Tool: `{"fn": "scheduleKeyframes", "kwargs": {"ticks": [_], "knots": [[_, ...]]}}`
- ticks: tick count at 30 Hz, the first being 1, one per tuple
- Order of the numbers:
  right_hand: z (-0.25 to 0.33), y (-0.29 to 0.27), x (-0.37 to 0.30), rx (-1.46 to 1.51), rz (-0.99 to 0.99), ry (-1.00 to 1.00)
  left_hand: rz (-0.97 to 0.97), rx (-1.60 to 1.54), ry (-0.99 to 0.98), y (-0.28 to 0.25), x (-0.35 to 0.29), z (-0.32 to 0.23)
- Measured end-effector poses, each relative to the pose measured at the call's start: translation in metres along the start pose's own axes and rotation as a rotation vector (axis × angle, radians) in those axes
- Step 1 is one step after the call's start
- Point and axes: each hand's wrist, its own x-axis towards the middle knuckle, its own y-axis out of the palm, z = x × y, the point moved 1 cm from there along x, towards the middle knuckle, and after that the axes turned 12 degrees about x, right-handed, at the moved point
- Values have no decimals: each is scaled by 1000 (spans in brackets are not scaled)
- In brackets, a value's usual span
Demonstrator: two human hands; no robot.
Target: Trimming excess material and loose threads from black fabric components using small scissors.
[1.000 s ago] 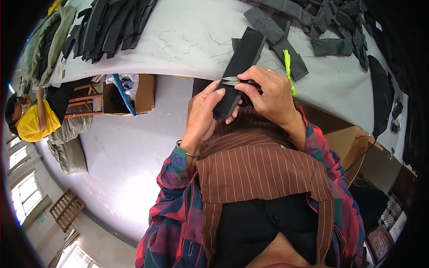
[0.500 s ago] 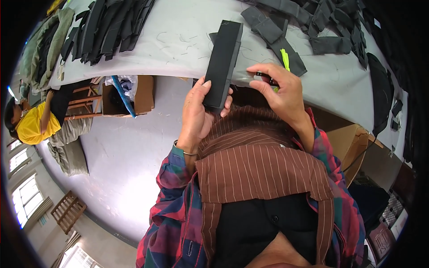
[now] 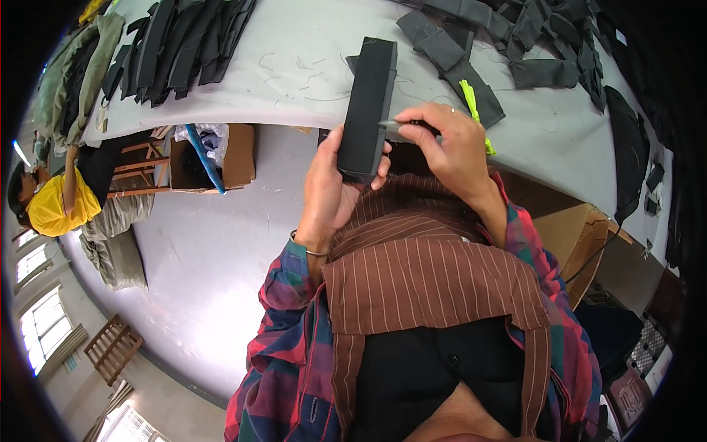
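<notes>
Clamped around the lower end of a long black fabric strip (image 3: pixel 367 103), the left hand (image 3: pixel 324 184) has its thumb at the strip's left edge and its fingertips showing at the right edge. The strip slants up over the near edge of a white-covered table (image 3: pixel 309 81); whether it touches the cloth, I cannot tell. At its right edge is the pale tip of a small tool (image 3: pixel 390 124), pinched between thumb and forefinger of the right hand (image 3: pixel 453 147).

Around them, from the far left: a person in a yellow top (image 3: pixel 62 206), then a row of black strips (image 3: pixel 184 44) on the table and a cardboard box (image 3: pixel 239 158) below it. Farther right, loose dark pieces (image 3: pixel 442 48) lie near a neon-yellow ribbon (image 3: pixel 469 99) just beside the right hand, with a heap of dark pieces (image 3: pixel 545 74) beyond.
</notes>
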Motion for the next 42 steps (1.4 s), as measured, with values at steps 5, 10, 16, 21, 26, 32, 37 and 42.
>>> {"fn": "scheduleKeyframes", "kwargs": {"ticks": [5,10,16,21,26,32,37,42], "knots": [[6,-3,-1,201,-24,201,62,-133,23,-9,3,2],[22,0,-7,362,101,215,34,-228,27,-4,2,-4],[24,14,-4,289,138,78,49,-297,37,-8,3,1],[23,11,-3,233,168,82,124,-309,84,-11,2,4],[26,4,-4,311,83,182,160,-259,137,-14,5,5],[33,8,-3,340,110,145,55,-232,103,-7,1,2],[25,12,-2,137,165,49,43,58,114,-4,-2,4],[3,16,2,422,-49,113,43,157,61,-1,-2,13]]}}
